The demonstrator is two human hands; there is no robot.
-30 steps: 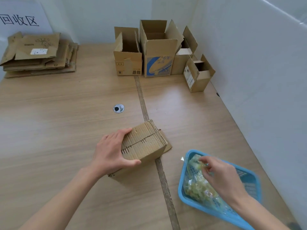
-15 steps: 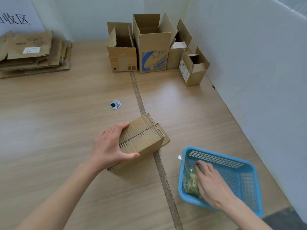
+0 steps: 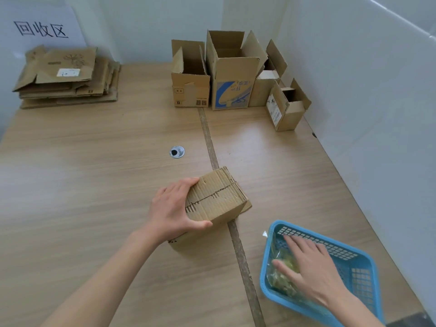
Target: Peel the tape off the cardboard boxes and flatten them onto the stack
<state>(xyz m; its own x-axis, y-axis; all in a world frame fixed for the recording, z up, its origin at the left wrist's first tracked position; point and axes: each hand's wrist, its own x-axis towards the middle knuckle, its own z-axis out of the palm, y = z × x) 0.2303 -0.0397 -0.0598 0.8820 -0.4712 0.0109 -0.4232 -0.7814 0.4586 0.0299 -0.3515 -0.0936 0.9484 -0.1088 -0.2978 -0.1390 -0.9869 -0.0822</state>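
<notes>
A small brown cardboard box (image 3: 218,199) stands on the wooden table (image 3: 94,185) near the centre seam, its bare corrugated face up. My left hand (image 3: 173,207) grips its left side, thumb along the near edge. My right hand (image 3: 309,267) lies flat with fingers spread inside a blue plastic basket (image 3: 354,270), pressing on a wad of crumpled clear tape (image 3: 280,277). A stack of flattened boxes (image 3: 66,76) lies at the far left corner.
Several open cardboard boxes (image 3: 232,72) stand in a row at the far right, the smallest one (image 3: 286,106) beside the white wall panel (image 3: 377,114). A round cable grommet (image 3: 177,152) sits mid-table. A paper sign (image 3: 41,29) hangs above the stack.
My right hand went from pinching the tape wad above the basket to lying flat on it inside the basket. My left hand kept its hold on the box.
</notes>
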